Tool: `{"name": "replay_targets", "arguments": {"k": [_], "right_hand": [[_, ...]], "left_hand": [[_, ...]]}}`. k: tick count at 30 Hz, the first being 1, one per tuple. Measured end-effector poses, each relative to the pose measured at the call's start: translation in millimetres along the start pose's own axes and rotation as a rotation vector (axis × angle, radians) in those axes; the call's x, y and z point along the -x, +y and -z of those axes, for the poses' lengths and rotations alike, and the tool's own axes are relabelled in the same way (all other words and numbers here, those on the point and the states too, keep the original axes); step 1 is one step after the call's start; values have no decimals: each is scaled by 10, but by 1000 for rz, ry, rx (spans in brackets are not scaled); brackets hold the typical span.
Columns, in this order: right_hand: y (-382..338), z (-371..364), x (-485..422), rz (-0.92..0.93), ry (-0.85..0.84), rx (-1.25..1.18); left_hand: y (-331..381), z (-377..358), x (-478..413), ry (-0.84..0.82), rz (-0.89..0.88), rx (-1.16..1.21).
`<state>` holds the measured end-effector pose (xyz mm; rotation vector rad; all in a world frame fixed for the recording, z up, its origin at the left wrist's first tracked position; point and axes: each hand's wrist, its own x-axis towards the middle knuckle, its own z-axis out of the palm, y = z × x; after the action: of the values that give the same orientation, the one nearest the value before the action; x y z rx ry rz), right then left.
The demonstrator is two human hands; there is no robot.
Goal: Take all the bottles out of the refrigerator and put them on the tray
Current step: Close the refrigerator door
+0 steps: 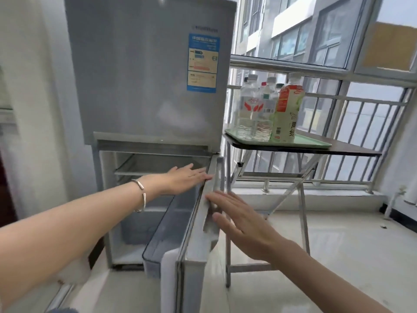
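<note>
The grey refrigerator (144, 75) stands against the left wall, its upper door closed and carrying a blue label (201, 62). Pale tiled floor (338, 245) lies open to the right of it and in front of the window railing (361, 116). A folding worktop (352, 150) stands just beside the refrigerator's right side, its crossed metal legs taking up the room below.

The lower door (196, 240) is swung out towards the camera, its free edge near the worktop's front left leg. A clear door bin (162, 224) sits on its inner side, and a glass shelf (158, 164) crosses the open compartment.

A pale green tray (313, 142) rests on the worktop's left end, close to its front edge. The bottles (251, 114) stand upright and packed together on the tray's left half; the right half is bare. Most are clear water bottles with white caps and red-and-white labels; the front one (287, 114) is opaque pale green with a red-orange label. Their number is hard to tell.

The left hand (185, 178) reaches across the open compartment, grip wide, fingers straight, fingertips touching the door's inner edge. The right hand (241, 220) lies flat at the door's outer side, grip wide too, holding nothing. A silver bracelet (141, 195) circles the left wrist.
</note>
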<state>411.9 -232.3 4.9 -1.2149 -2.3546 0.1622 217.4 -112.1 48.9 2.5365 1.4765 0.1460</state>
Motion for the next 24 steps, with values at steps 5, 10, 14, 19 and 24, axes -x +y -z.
{"name": "replay_targets", "arguments": {"k": [5, 10, 14, 19, 24], "right_hand": [[246, -499, -416, 63, 127, 93], [261, -923, -936, 57, 197, 283], [29, -1229, -1328, 17, 258, 271], [-89, -1427, -1772, -60, 249, 319], [-79, -1540, -2150, -76, 201, 463]], "left_hand": [[-228, 127, 368, -105, 25, 151], [-721, 301, 839, -154, 186, 228], [-1126, 324, 1093, -98, 255, 96], [-1614, 157, 992, 117, 301, -283], [-1989, -40, 747, 445, 368, -460]]}}
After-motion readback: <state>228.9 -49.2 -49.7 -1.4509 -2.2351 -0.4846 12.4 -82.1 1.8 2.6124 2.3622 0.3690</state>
